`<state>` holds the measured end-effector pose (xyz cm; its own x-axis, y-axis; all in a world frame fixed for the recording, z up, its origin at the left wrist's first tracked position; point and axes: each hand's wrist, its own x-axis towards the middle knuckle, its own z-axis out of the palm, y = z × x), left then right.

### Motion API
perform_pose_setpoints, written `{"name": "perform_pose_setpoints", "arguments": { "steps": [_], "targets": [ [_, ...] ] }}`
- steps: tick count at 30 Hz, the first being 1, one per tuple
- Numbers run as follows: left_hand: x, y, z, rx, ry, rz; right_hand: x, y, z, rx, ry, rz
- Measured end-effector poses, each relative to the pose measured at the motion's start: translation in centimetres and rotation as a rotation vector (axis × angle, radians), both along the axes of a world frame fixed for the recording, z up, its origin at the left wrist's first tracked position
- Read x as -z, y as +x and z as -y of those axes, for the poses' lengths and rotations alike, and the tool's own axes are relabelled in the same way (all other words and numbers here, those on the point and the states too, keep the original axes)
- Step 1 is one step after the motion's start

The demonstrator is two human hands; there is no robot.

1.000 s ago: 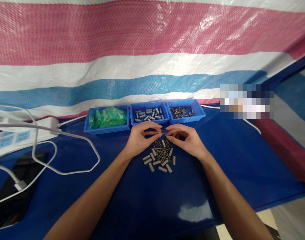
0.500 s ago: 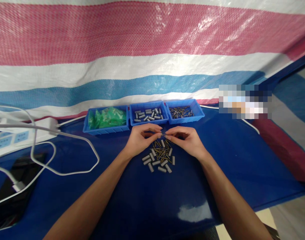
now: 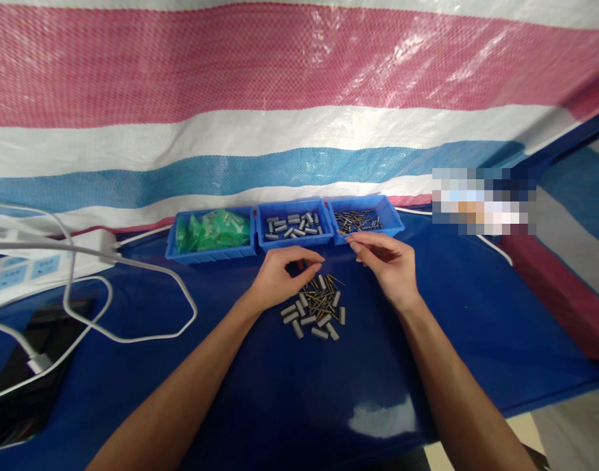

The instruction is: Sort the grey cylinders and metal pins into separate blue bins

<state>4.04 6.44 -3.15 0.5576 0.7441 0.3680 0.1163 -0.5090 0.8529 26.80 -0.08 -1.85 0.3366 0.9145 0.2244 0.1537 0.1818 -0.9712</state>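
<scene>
Grip of the right hand (image 3: pixel 390 267): thumb and forefinger brought together at the front rim of the right bin (image 3: pixel 393 226). A thin brownish tip shows there; whether it is a held pin cannot be told. This fingertip pinch suits slender parts, which a full fist would cover.

Left hand (image 3: pixel 279 278): curled above the bench (image 3: pixel 372 366), thumb and forefinger tips nearly meeting. No part is visible in this grip; whether it holds one cannot be told. Its place beside the pile presumably keeps it ready without covering the parts.

Loose pins (image 3: pixel 321 301) lie crossed in a heap between the forearms, with grey cylinders (image 3: pixel 319 333) mostly around the near and left edges. The central position likely serves both hands.

Beyond, three bins stand side by side, apparently to separate kinds within reach: more pins at right, cylinders in the middle bin (image 3: pixel 292 242), green packets (image 3: pixel 224 226) in the left bin (image 3: pixel 211 254).

White cables (image 3: pixel 174 336) lie at far left, well apart from the pile.
</scene>
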Motion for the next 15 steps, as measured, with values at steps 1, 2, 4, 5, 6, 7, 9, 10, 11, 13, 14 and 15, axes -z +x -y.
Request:
{"name": "perform_pose_setpoints", "arguments": {
  "steps": [1, 2, 4, 5, 6, 7, 9, 10, 11, 13, 14, 15],
  "targets": [
    [-0.1, 0.0, 0.0, 0.053, 0.051, -0.026, 0.1, 0.2, -0.1, 0.017, 0.011, 0.017],
    [-0.2, -0.1, 0.0, 0.111, 0.094, -0.051, 0.2, 0.3, -0.1, 0.024, 0.015, 0.039],
    [-0.3, 0.0, 0.0, 0.206, 0.158, -0.095, 0.3, 0.5, -0.2, 0.025, 0.007, 0.09],
    [-0.2, 0.0, 0.0, 0.233, 0.179, -0.115, 0.3, 0.5, -0.2, 0.025, 0.004, 0.112],
    [-0.2, 0.0, -0.1, 0.243, 0.194, -0.129, 0.3, 0.5, -0.2, 0.023, 0.004, 0.13],
    [-0.2, 0.0, -0.1, 0.243, 0.201, -0.138, 0.2, 0.6, -0.1, 0.018, 0.005, 0.147],
    [-0.2, 0.0, -0.1, 0.23, 0.197, -0.143, 0.0, 0.7, 0.0, 0.012, 0.013, 0.184],
    [-0.2, 0.0, -0.2, 0.223, 0.189, -0.145, -0.1, 0.8, 0.2, 0.01, 0.02, 0.204],
    [-0.2, 0.0, -0.2, 0.216, 0.182, -0.146, -0.2, 1.0, 0.3, 0.006, 0.026, 0.223],
    [-0.3, -0.1, -0.1, 0.213, 0.173, -0.153, -0.3, 1.4, 0.5, -0.021, 0.021, 0.263],
    [-0.4, -0.1, -0.1, 0.218, 0.172, -0.16, -0.2, 1.6, 0.5, -0.048, 0.005, 0.288],
    [-0.5, -0.1, -0.1, 0.226, 0.172, -0.168, -0.2, 1.8, 0.6, -0.081, -0.019, 0.317]
  ]
}}
